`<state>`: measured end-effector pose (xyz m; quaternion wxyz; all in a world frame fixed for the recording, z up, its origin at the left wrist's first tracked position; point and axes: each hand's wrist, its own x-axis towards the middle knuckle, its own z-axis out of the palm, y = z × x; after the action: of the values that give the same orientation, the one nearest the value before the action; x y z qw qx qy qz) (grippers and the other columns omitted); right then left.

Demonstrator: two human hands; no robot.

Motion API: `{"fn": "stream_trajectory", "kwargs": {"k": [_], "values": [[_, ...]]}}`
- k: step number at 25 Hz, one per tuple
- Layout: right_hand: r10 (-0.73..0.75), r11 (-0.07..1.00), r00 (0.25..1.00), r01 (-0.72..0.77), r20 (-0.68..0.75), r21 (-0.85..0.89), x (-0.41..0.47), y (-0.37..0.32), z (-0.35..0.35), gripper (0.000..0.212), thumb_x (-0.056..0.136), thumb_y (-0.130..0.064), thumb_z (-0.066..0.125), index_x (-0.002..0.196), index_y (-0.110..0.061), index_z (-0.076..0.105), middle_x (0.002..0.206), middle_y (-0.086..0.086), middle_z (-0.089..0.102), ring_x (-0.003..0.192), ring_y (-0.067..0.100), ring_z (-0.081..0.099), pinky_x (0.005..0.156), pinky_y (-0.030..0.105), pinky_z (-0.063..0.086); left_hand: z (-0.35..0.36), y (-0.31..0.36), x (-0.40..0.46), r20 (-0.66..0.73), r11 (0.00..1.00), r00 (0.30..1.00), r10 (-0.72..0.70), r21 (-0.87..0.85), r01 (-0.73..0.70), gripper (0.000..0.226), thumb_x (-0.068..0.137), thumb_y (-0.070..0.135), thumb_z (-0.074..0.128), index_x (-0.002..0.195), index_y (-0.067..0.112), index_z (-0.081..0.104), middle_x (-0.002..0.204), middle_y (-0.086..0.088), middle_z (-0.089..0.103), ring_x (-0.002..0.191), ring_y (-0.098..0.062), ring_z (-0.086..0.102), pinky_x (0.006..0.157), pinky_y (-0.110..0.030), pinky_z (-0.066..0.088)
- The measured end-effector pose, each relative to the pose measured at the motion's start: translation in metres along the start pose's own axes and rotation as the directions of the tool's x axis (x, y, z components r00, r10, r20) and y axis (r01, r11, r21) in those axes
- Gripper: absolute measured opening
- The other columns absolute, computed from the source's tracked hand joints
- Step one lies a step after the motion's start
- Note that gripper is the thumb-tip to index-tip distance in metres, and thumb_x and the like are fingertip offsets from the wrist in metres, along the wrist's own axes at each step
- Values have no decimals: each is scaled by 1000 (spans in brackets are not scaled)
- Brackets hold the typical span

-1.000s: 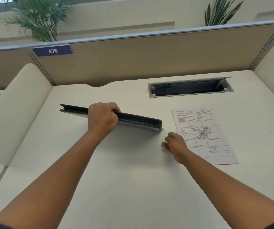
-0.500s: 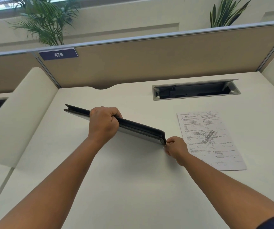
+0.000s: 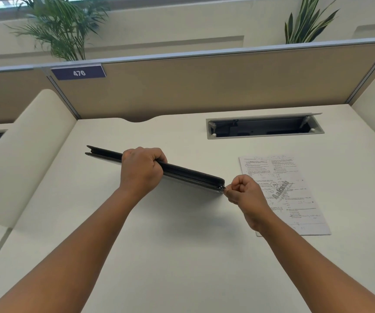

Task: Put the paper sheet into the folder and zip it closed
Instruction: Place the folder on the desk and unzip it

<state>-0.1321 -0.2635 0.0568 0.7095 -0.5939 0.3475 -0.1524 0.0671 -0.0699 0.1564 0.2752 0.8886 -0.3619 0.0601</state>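
Left hand (image 3: 140, 169) grips folder (image 3: 191, 175) upright on tabletop (image 3: 182, 245). Right hand (image 3: 246, 193) pinches zipper pull (image 3: 224, 188) at folder's right corner. Paper sheet (image 3: 295, 177) lies flat to the right, outside. Risk: zip snagging at the corner; folder tipping if grip slackens.

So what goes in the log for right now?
left hand grips folder | right hand pinches zipper pull | paper sheet on desk

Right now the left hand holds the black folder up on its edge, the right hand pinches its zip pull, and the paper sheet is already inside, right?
Not quite. The head view shows the paper sheet lying on the desk, outside the folder. The rest stands: left hand holds the folder, right hand pinches the zip pull.
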Motion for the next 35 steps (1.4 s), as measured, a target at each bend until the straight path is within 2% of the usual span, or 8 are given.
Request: {"fn": "stream_trajectory", "kwargs": {"k": [5,10,15,18,21,26,32,35], "values": [[-115,985,993,113,10,128,-26,-41,3,33,87,8,70,83,-22,56,80,2,67,72,16,56,73,28,48,1,6,-1,47,998,999,-19,58,16,43,74,-7,48,80,25,75,71,6,70,76,-23,57,90,-41,41],[-235,972,970,234,-58,-27,-37,-61,5,27,86,1,72,82,-20,57,77,1,69,71,14,58,76,32,51,-1,12,0,141,997,990,14,77,-25,42,75,-3,51,89,27,77,73,8,65,84,-27,61,82,-38,46],[-257,963,944,234,-206,-130,-30,-50,0,33,86,-3,70,74,-30,56,78,0,72,69,14,60,71,38,53,0,4,-5,392,973,904,172,74,-217,46,80,2,51,112,25,76,107,4,75,102,-24,60,87,-40,53],[-282,945,922,220,-264,-241,-23,-33,-6,30,87,-8,69,75,-32,54,81,1,72,67,10,59,66,36,52,5,6,-11,542,910,808,231,174,-377,26,79,8,51,94,22,66,90,1,71,84,-27,58,71,-42,54],[-299,932,914,219,-275,-288,-20,-16,-5,28,89,-13,70,76,-32,54,79,0,71,66,12,60,65,36,52,16,20,-18,593,884,772,229,204,-420,10,79,10,54,79,20,55,76,0,60,72,-26,51,62,-39,50],[-398,843,908,306,-131,-442,-22,11,20,29,90,-16,71,79,-36,54,79,-15,68,68,6,62,59,16,49,42,49,-27,599,928,773,207,129,-348,14,84,14,57,89,18,69,78,-1,65,73,-24,55,65,-39,52],[-281,896,956,228,-89,-380,-24,34,26,25,89,-10,68,85,-33,59,80,-15,68,71,3,62,65,15,50,72,63,-37,563,972,816,130,89,-217,16,83,12,60,90,16,74,78,-1,69,73,-22,61,66,-40,57],[-93,991,981,75,-172,-110,-26,43,30,25,93,-5,66,97,-29,65,97,-1,68,85,15,70,78,36,63,85,67,-45,547,980,831,102,89,-178,11,82,13,63,87,17,72,76,1,67,70,-21,61,65,-37,56]]}}
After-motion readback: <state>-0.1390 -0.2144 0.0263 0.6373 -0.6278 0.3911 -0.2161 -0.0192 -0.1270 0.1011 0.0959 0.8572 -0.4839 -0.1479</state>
